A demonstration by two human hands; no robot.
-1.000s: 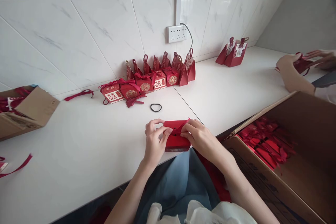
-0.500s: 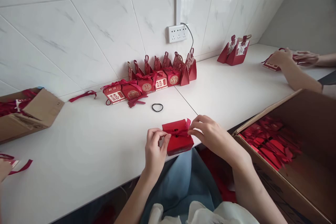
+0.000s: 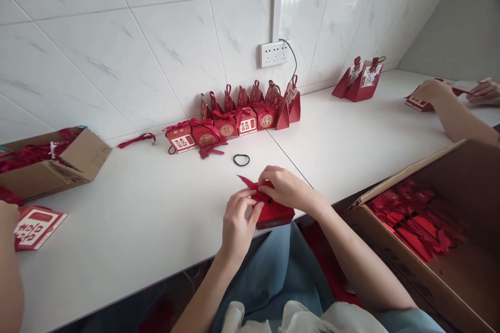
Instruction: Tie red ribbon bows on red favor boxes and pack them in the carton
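A small red gift box point(image 3: 276, 213) lies at the table's front edge, partly covered by my fingers. My left hand point(image 3: 240, 216) pinches the red ribbon at the box's left side. Over the top of the box, my right hand point(image 3: 282, 186) has its fingers closed on the ribbon point(image 3: 247, 182), whose pointed end sticks out to the upper left. The exact crossing of the ribbon is hidden under my fingers. Beyond the box lies a black hair tie point(image 3: 241, 159).
Finished-looking red boxes point(image 3: 226, 130) stand in rows near the wall. Two triangular boxes point(image 3: 363, 82) stand farther right. An open carton point(image 3: 414, 291) of red boxes is at my right; a smaller carton point(image 3: 88, 158) of ribbons is left. Other people's hands point(image 3: 427, 92) work at both sides.
My right hand has moved left across the box, carrying the ribbon end to the upper left. My left hand stays by the box. At far left, another person's box has come into fuller view.
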